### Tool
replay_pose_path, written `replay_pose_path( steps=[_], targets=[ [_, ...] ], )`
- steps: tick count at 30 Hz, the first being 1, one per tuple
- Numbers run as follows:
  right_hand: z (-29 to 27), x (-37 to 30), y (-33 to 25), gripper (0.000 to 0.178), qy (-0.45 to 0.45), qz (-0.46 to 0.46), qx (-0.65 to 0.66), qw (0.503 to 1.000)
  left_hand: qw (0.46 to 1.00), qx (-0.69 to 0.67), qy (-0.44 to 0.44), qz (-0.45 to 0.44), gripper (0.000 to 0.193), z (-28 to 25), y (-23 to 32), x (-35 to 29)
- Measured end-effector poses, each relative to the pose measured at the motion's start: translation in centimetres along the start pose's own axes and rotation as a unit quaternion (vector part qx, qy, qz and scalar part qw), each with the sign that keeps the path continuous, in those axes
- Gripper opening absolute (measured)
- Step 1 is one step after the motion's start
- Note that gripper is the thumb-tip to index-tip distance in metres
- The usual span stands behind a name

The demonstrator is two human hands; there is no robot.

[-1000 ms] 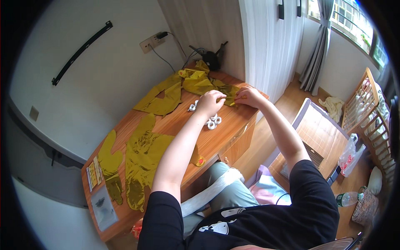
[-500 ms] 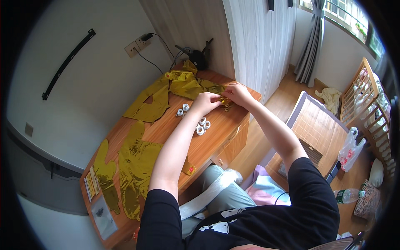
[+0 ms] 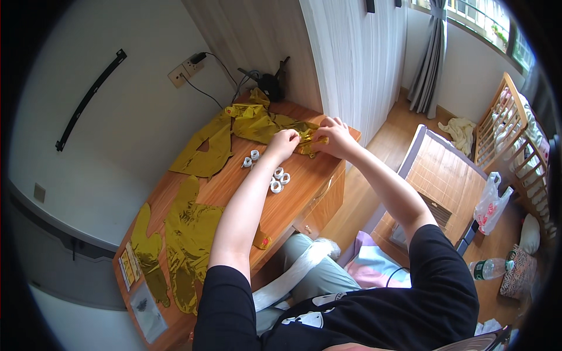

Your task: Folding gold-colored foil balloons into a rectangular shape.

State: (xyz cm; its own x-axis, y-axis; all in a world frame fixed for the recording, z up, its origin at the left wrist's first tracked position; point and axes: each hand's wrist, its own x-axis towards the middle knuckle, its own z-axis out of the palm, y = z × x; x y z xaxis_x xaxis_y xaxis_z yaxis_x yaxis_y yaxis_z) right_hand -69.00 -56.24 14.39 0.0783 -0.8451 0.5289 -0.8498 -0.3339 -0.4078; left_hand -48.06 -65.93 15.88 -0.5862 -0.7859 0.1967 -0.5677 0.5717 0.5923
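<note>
Several flat, deflated gold foil balloons lie on the wooden desk. At its far end my left hand (image 3: 284, 145) is closed in a pinch on the edge of a crumpled gold foil balloon (image 3: 264, 125). Thumb and fingers of my right hand (image 3: 336, 139) grip the same foil a little to the right, other fingers raised. Part of the foil bunches between both hands. Small white ribbon rolls (image 3: 277, 179) sit just nearer than my left hand, partly behind the forearm. Left of the crumpled one lies a smooth foil balloon with a hole (image 3: 202, 153).
More gold foil balloons (image 3: 188, 225) cover the desk's near left, beside a clear packet (image 3: 147, 313). A black router (image 3: 271, 88) with cables stands against the wardrobe. To the right are a mat-topped low surface (image 3: 436, 167), a plastic bag (image 3: 492, 202) and a bottle (image 3: 489, 269).
My hands have drawn slightly apart on the foil, and the right hand's fingers have lifted and spread more. The whole view has shifted a little.
</note>
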Motion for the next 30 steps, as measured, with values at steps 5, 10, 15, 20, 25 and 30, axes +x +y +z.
replay_pose_path(
  steps=[5,10,15,20,25,30],
  targets=[
    [0.3,-0.2,0.4,0.025,-0.038,0.046,-0.023,0.998,1.0,-0.008,-0.017,0.002,0.024,0.2,0.0,0.5],
    [0.8,0.7,0.3,0.023,-0.058,0.068,-0.02,0.996,1.0,-0.016,-0.014,0.008,0.028,-0.4,-0.4,-0.3],
    [0.8,2.0,0.6,0.025,-0.051,0.082,-0.026,0.995,0.998,-0.047,-0.028,0.038,0.029,-0.7,0.2,-0.9],
    [0.2,2.7,0.2,0.027,-0.068,0.099,-0.009,0.993,1.0,-0.027,-0.011,0.011,0.028,-1.0,0.4,-0.5],
    [-1.1,1.1,1.6,0.019,-0.009,-0.045,0.01,0.999,0.999,-0.043,-0.001,-0.017,0.026,-1.1,0.0,-0.5],
    [-0.5,1.7,2.6,0.018,-0.003,-0.008,-0.009,1.0,0.997,-0.049,0.046,0.038,0.023,-0.8,0.3,-0.7]
  ],
)
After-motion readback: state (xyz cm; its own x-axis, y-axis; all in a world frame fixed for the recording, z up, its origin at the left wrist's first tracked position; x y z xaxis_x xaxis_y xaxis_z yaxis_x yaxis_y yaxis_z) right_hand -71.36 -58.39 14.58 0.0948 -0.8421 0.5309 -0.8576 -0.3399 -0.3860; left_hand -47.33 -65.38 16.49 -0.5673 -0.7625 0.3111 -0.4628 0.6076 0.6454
